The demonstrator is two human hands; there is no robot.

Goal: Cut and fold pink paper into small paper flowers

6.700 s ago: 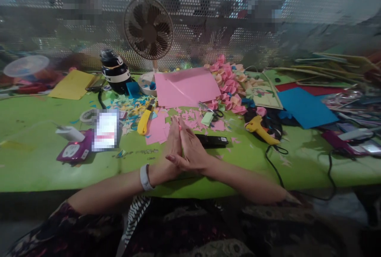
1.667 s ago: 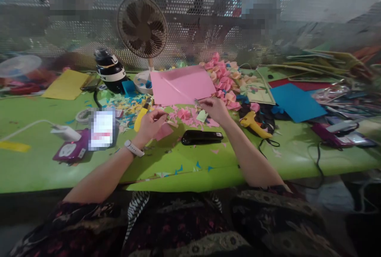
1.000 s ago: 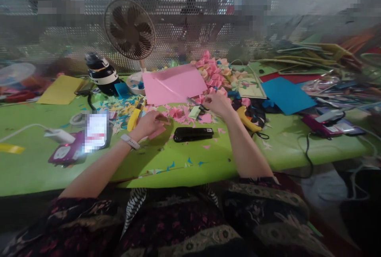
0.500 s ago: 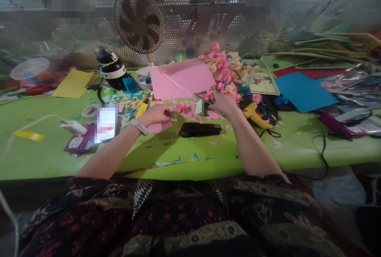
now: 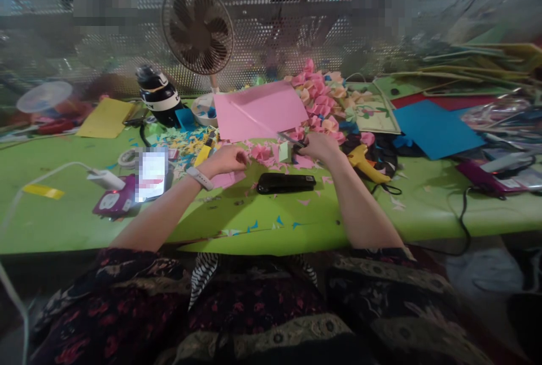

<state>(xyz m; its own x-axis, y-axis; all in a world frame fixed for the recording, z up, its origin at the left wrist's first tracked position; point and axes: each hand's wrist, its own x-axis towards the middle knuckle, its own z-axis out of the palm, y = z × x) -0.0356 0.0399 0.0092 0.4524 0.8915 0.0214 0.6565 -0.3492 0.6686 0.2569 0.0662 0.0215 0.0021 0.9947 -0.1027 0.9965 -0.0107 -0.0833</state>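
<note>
My right hand [image 5: 318, 146] is closed round the black handles of a pair of scissors [image 5: 290, 140], whose blades point left over the pink paper sheet [image 5: 258, 110]. With its fingers curled, my left hand [image 5: 226, 159] rests on pink paper scraps [image 5: 228, 177] and pinches something small that I cannot make out. A folded pink paper flower [image 5: 260, 152] lies between my two hands. In front of them, on the green table [image 5: 63, 224], a black stapler [image 5: 286, 182] lies flat.
A desk fan [image 5: 197, 21] and a dark bottle [image 5: 158, 96] stand at the back. A yellow glue gun [image 5: 363, 162] with its cable lies right of my hand. A pile of paper flowers [image 5: 324, 102], blue card [image 5: 434, 128], a yellow cutter [image 5: 204, 152], a phone [image 5: 152, 174].
My hands were pressed together near the table edge; they have since parted and reached forward. The right hand has closed on the scissors and the left has settled on the pink scraps.
</note>
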